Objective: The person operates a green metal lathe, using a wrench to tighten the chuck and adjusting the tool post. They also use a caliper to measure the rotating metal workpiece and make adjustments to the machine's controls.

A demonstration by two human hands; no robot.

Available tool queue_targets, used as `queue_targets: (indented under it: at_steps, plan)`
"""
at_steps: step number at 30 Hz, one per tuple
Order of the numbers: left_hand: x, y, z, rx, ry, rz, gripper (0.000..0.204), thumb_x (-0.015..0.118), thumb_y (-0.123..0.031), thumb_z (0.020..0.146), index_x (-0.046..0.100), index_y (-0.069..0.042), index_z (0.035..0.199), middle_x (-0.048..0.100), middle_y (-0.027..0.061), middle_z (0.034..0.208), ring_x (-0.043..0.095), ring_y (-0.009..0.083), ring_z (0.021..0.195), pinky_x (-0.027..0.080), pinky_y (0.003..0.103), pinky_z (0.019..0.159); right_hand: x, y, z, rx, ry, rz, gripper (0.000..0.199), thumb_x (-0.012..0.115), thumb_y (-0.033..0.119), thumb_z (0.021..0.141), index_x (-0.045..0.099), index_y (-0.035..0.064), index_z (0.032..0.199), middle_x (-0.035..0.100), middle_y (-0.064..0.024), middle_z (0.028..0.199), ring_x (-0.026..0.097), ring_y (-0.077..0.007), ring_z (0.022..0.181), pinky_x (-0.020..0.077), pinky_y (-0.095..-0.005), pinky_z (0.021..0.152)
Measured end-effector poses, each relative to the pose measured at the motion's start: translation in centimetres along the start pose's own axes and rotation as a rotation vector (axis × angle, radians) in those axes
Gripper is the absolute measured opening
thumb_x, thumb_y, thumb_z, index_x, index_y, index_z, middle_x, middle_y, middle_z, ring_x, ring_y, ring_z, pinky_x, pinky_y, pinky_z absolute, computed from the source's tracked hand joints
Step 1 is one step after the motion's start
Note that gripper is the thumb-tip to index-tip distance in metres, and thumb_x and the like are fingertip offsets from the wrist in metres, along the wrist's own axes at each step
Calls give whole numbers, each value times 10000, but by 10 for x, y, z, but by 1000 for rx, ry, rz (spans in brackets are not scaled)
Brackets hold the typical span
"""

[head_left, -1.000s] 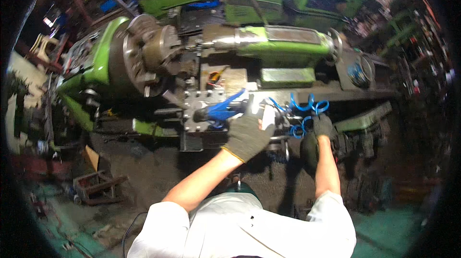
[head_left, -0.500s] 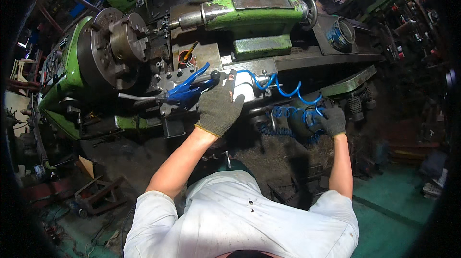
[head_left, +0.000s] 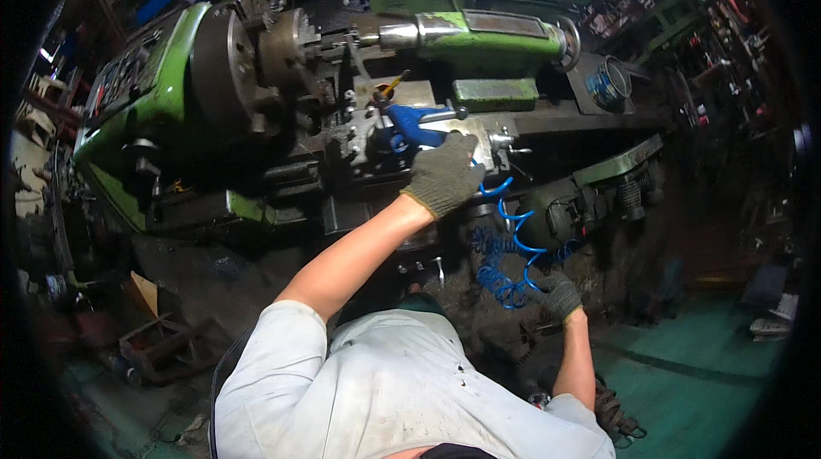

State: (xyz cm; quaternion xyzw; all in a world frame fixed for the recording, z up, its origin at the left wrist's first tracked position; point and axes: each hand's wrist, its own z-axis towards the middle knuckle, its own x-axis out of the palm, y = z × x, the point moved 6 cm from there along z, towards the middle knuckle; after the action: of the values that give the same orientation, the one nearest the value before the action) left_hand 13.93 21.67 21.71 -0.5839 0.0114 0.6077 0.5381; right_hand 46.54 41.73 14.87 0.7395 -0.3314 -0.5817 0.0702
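Note:
My left hand (head_left: 445, 175), in a dark knit glove, is closed at the lower end of a blue air blow gun (head_left: 412, 124) over the lathe carriage. Its fingers are partly hidden, and its nozzle is blurred. From beneath this hand a blue coiled air hose (head_left: 518, 218) runs down to the right. My right hand (head_left: 560, 297), gloved too, is closed around the hose's lower part, low in front of the machine. Beside it a bunch of blue coils (head_left: 496, 275) hangs. A metal lever (head_left: 445, 114) with a round knob lies just beyond the left hand.
Left of the carriage stands the lathe chuck (head_left: 286, 49). Behind the carriage are the green tailstock (head_left: 496, 47) and a brush (head_left: 395, 83) with a yellow handle. A round tin (head_left: 609, 83) sits at the right. A metal frame (head_left: 167, 339) rests on the floor at left.
My right hand has come down and toward me, drawing the hose lower. The blow gun has turned and shifted right with my left hand. The whole view has shifted too.

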Motion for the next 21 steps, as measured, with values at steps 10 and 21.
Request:
queue_targets:
  at_steps: [10,21]
  plan:
    - [-19,-8,-15,114,162,-124,527,655,-353,902,621,-38,1323,572,222,1303,695,409,1035,568,508,877,105,-49,55,155,68,15,398,789,327,886,769,62,1182,741,-170,1225,697,-315,1150,526,-400,997]
    - [-55,-13,-64,358,186,-264,272,677,-291,951,704,-67,1101,699,161,1033,687,364,983,551,451,842,169,-73,140,114,103,-30,542,742,439,881,720,74,1280,704,-217,1279,701,-345,1132,534,-420,995]
